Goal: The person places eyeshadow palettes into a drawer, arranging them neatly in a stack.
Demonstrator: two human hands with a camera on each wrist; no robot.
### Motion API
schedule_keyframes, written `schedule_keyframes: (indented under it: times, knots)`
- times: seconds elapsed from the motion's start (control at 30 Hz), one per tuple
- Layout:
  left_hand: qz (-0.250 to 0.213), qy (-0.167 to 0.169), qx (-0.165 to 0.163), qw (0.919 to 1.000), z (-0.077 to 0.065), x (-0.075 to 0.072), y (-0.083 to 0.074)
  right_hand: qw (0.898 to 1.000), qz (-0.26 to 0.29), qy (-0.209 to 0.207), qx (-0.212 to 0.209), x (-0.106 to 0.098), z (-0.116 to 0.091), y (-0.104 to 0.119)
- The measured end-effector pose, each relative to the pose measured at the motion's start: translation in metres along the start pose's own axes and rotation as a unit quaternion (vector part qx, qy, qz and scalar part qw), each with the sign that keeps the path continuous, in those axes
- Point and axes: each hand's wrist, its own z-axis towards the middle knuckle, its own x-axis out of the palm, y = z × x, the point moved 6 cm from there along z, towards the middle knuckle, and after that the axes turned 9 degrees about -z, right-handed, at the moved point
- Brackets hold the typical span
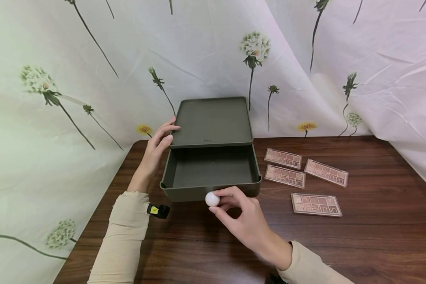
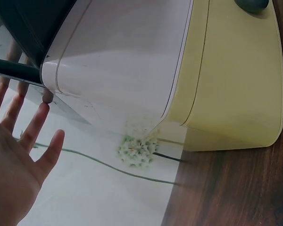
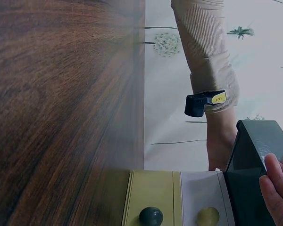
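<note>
A drawer box with a dark green top (image 1: 213, 122) stands against the curtain. Its dark green top drawer (image 1: 186, 194) is pulled out toward me, and the inside floor shows. At the drawer's front, thumb and fingers of my right hand (image 1: 250, 223) pinch the round white drawer knob (image 1: 212, 198). My left hand (image 1: 154, 150) rests at the left edge of the box top, fingers fairly straight in the left wrist view. Beneath the green drawer come a white tier (image 2: 122, 52) and a yellow tier (image 2: 236, 80). In the right wrist view these carry a yellow knob (image 3: 208, 216) and a dark green knob (image 3: 151, 216).
Several flat makeup palettes lie on the dark wooden table (image 1: 387, 236) right of the box, one palette (image 1: 316, 204) nearest me. A white curtain (image 1: 206, 47) printed with dandelions hangs behind and to the left. A black wrist device (image 1: 158, 210) sits on the left sleeve.
</note>
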Motion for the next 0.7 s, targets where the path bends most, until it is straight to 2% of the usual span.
schedule_keyframes:
  times: [0.3,0.7]
  knots:
    - [0.007,0.0,0.004,1.0,0.0,0.0,0.0,1.0,-0.007,0.005,-0.008,-0.003,-0.002,0.002]
    - [0.007,0.004,0.001,1.0,-0.001,0.0,0.0,0.997,0.027,0.053,-0.039,-0.021,-0.012,0.004]
